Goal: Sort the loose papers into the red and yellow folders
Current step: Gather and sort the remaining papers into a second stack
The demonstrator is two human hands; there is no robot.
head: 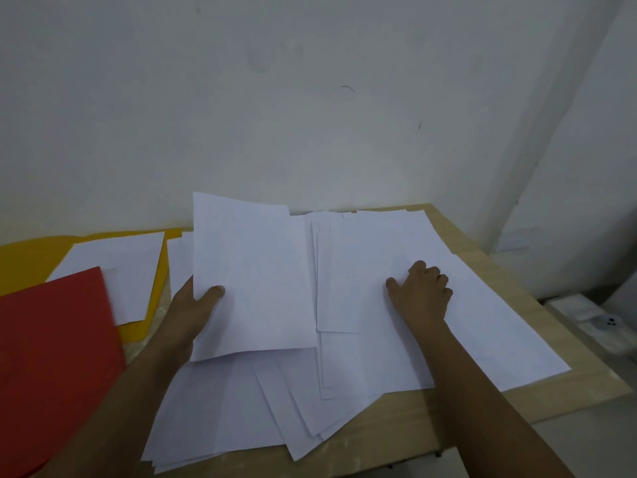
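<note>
My left hand grips a white sheet by its left edge, thumb on top, and holds it lifted above the heap. Several loose white papers lie spread over the middle of the wooden table. My right hand rests on the heap at the right with its fingers curled, pressing down on the papers. The red folder lies at the near left. Behind it the yellow folder lies open with white sheets on it.
The wooden table ends close at the right and near edges. A pale wall rises directly behind it. On the floor at the far right stands a white box-like object.
</note>
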